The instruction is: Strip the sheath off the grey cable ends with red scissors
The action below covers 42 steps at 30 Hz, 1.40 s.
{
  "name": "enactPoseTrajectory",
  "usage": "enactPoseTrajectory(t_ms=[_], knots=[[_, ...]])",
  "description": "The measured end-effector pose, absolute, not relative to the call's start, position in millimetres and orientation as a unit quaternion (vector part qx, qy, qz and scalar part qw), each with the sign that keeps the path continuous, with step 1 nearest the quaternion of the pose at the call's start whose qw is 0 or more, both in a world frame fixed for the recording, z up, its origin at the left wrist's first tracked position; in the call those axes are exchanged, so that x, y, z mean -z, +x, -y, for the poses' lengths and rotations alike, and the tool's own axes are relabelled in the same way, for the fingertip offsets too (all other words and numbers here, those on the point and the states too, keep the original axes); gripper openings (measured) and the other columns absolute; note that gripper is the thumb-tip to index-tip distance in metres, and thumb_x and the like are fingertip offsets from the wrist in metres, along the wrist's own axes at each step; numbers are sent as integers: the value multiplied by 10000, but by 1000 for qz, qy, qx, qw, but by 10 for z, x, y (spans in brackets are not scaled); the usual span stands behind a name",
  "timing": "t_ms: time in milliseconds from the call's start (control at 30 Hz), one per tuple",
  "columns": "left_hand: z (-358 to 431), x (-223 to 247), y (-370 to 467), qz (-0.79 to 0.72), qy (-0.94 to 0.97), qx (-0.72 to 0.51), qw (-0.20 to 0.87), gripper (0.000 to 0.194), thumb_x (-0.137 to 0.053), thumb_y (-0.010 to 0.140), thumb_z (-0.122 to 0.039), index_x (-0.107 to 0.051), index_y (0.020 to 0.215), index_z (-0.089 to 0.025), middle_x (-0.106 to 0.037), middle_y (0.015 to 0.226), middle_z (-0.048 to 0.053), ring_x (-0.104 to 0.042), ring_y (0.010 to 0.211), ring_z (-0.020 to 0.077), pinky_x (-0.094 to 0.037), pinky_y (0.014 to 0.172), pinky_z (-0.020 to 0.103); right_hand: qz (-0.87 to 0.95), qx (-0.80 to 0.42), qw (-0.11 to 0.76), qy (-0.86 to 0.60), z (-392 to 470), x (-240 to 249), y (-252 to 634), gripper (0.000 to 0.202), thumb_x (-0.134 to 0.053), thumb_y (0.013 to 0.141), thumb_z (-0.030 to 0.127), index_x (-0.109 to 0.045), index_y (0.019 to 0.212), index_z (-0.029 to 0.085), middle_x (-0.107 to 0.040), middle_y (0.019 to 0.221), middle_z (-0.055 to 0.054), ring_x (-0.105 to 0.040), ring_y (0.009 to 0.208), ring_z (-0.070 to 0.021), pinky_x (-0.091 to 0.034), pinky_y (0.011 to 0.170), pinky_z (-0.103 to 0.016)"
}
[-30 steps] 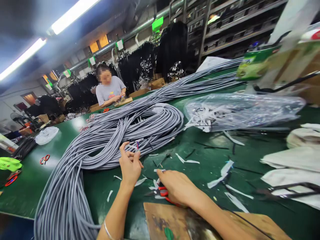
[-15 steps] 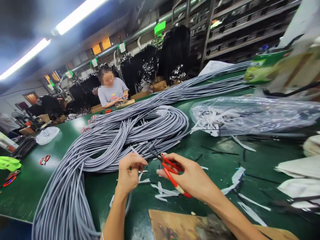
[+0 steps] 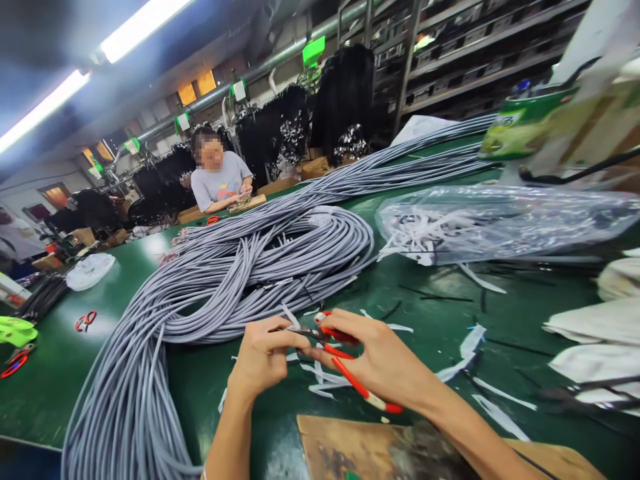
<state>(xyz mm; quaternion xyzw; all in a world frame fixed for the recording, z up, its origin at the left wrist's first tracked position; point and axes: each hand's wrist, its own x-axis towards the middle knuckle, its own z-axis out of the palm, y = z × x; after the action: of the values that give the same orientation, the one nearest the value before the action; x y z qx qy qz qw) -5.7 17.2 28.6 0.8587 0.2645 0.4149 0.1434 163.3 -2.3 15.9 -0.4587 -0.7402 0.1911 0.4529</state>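
Progress: the work appears mid-cycle. Left hand: fingers pinched narrow on a white strip, whose free end projects above them; anything else inside the pinch is hidden. Right hand: fingers wrapped round red-handled cutters, the tips at the left fingertips. Whether the blades bite, cannot tell. Both are above the bench, just in front of the grey cables.

Done: loose white scraps near the hands look like offcuts, so some cutting is judged complete. Left: the cut at the fingers seems unfinished; the share of cables treated cannot be told.

Counts:
- Cutters in hand: 1.
- White strip in the left fingers: 1 seen.
- Loose scraps: more than six, overlapping, exact number unclear.
- Grey cables: one large looped mass, too many to count.
- Plastic bag holding white strips: 1.
- Brown board, nearest the wearer: 1 seen, partly behind the right forearm.
- Red-handled tools at far left: 2, one lying alone.
- Co-worker across the bench: 1.
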Motion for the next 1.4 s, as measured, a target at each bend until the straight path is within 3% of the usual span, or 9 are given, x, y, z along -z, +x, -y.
enactPoseTrajectory(t_ms=[167,300,500,700,800,867,1033,1200,1400], knots=[[-161,-303,-49,-265,865,-398,153,369,-339,634,25,-646,593,-175,-606,639,30,-515,550,108,-387,525,210,757,-149,417,-480,17,-114,1674,282,-528,732,390,-482,526,202,-502,508,14,-445,470,-121,-337,458,-228],[-148,-307,-35,-277,851,-400,195,341,-340,666,3,-624,607,-177,-580,591,20,-497,539,111,-381,525,213,744,-143,429,-492,25,-116,1647,442,-493,740,490,-348,433,206,-388,414,38,-339,407,-100,-266,415,-227],[-162,-296,-14,-277,808,-457,248,254,-377,733,-65,-537,569,-173,-550,561,9,-485,542,114,-384,535,220,692,-248,470,-488,36,-103,1504,564,-487,705,612,-238,417,196,-214,429,57,-201,422,-72,-184,390,-212],[-163,-245,37,-258,772,-512,275,264,-419,803,-159,-492,550,-173,-479,524,-7,-437,507,102,-351,509,220,651,-333,472,-492,22,-60,1454,573,-492,657,675,-272,424,200,-225,449,45,-210,438,-77,-179,392,-216],[-138,-226,55,-302,707,-524,366,104,-482,813,-233,-554,865,-180,-538,584,-15,-441,478,90,-343,466,197,670,-302,481,-478,30,-78,1467,560,-498,680,641,-251,438,201,-219,461,45,-204,448,-79,-182,407,-220],[-126,-226,58,-341,659,-519,426,230,-541,786,-262,-509,998,-179,-565,596,-24,-440,446,79,-337,440,180,682,-266,487,-477,35,-85,1481,547,-498,701,611,-246,443,200,-221,458,48,-204,445,-78,-181,413,-222],[-118,-264,32,-407,644,-498,414,160,-602,730,-287,-583,706,-130,-588,567,11,-511,486,95,-392,482,187,704,-239,467,-479,41,-83,1519,475,-487,742,518,-279,455,203,-259,452,53,-252,434,-84,-226,420,-215],[-109,-309,-7,-394,689,-479,375,195,-570,750,-286,-649,701,-114,-604,580,28,-512,511,112,-403,502,204,738,-254,433,-451,48,-119,1557,248,-495,743,389,-452,596,194,-418,550,34,-387,501,-111,-340,481,-213],[-106,-305,-34,-360,733,-459,349,214,-557,766,-272,-687,724,-108,-605,572,37,-461,481,103,-359,467,206,757,-237,408,-452,41,-137,1606,273,-477,782,421,-471,635,190,-470,589,11,-422,531,-128,-359,505,-233]])
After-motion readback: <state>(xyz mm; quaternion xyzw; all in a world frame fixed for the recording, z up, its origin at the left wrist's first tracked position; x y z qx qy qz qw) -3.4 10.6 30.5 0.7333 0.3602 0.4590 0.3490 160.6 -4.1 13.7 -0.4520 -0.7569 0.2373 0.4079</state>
